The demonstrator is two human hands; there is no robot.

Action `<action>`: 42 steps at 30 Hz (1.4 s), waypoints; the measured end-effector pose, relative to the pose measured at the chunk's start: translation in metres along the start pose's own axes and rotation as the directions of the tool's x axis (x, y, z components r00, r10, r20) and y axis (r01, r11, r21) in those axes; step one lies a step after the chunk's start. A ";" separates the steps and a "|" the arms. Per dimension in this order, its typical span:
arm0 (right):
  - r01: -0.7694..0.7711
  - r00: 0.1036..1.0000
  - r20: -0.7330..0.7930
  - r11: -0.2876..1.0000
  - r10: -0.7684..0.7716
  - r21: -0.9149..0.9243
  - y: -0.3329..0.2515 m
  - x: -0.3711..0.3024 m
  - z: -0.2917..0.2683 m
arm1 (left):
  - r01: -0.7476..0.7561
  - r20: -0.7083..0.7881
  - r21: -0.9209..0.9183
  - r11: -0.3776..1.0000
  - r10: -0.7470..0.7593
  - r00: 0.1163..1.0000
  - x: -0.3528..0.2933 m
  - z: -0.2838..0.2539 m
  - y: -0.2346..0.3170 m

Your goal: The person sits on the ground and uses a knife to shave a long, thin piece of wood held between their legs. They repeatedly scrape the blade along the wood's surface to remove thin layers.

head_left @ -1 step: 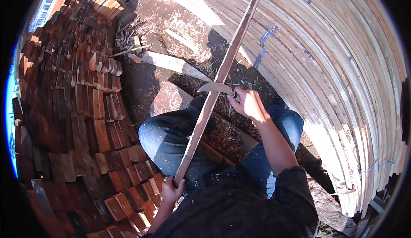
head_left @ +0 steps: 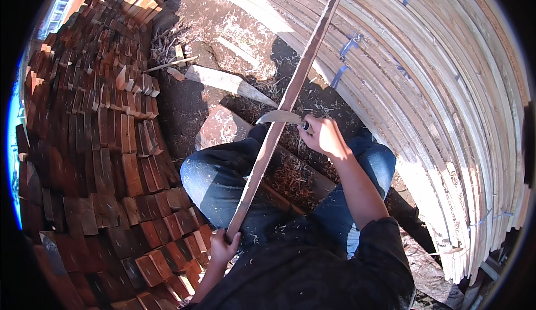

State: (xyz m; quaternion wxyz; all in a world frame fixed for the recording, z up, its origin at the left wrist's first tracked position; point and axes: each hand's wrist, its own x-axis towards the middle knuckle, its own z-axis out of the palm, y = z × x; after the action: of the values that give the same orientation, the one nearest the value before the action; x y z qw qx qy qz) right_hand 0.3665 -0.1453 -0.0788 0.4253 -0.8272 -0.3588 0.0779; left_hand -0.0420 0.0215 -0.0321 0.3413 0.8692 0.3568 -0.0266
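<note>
A long, narrow wooden strip (head_left: 257,179) slants from my lap up to the far edge of the view. My left hand (head_left: 224,248) is closed round its near end, beside my left thigh. In my right hand (head_left: 324,136) is the dark handle of a curved knife (head_left: 283,116). Its blade lies crosswise over the strip's middle, with the tip reaching past the left edge. The strip's far end runs out of view.
Stacked reddish wood blocks (head_left: 134,173) rise along the left. Long pale slats (head_left: 391,81), tied with blue bands, fill the right. A pointed board (head_left: 223,81) and wood shavings lie on the ground ahead. A wooden block (head_left: 220,127) sits by my crossed legs.
The knife blade has shifted very slightly toward me along the strip. My left hand keeps its hold in the same place.
</note>
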 end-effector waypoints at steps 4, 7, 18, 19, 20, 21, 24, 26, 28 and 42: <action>0.094 0.990 0.104 0.995 -0.096 0.019 -0.002 -0.007 0.005 | 0.011 0.006 0.002 1.000 -0.011 1.000 0.000 -0.001 0.009; -0.040 0.997 0.074 0.998 0.036 0.047 0.000 -0.001 0.003 | 0.008 -0.003 -0.007 1.000 -0.009 1.000 0.003 -0.006 0.019; 0.049 0.985 -0.154 0.975 -0.083 -0.215 -0.008 -0.004 -0.020 | 0.026 -0.011 0.026 0.999 -0.026 1.000 0.004 -0.011 0.029; 0.047 0.993 -0.087 0.960 -0.074 -0.278 -0.010 -0.006 -0.015 | 0.011 -0.009 0.029 1.000 -0.011 1.000 0.004 -0.012 0.030; 0.089 0.988 -0.092 0.948 -0.122 -0.305 -0.009 -0.002 -0.017 | 0.019 -0.009 0.014 1.000 -0.019 1.000 0.004 -0.013 0.031; -0.037 0.983 -0.179 0.927 -0.033 -0.372 -0.003 0.005 -0.022 | 0.023 -0.007 -0.011 1.000 -0.023 1.000 0.004 -0.011 0.031; -0.195 0.950 -0.301 0.902 0.076 -0.385 0.027 0.032 -0.041 | 0.018 -0.001 -0.015 1.000 -0.018 1.000 0.006 -0.009 0.030; -0.232 0.953 -0.289 0.835 0.092 -0.499 0.022 0.025 -0.033 | 0.038 0.012 -0.035 0.999 -0.038 0.999 0.007 -0.008 0.030; -0.069 0.982 -0.187 0.889 -0.019 -0.452 0.010 0.017 -0.031 | 0.007 -0.017 -0.045 0.999 -0.008 1.000 0.005 -0.006 0.025; 0.304 0.936 -0.025 0.839 -0.352 -0.451 0.022 0.039 -0.024 | 0.169 0.059 -0.018 0.985 -0.168 0.984 0.006 -0.010 0.028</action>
State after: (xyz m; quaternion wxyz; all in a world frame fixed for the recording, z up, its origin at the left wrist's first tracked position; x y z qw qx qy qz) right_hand 0.4167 -0.1439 -0.0731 0.2525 -0.8310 -0.4801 -0.1234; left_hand -0.0217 0.0169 -0.0106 0.3577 0.8309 0.4194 -0.0762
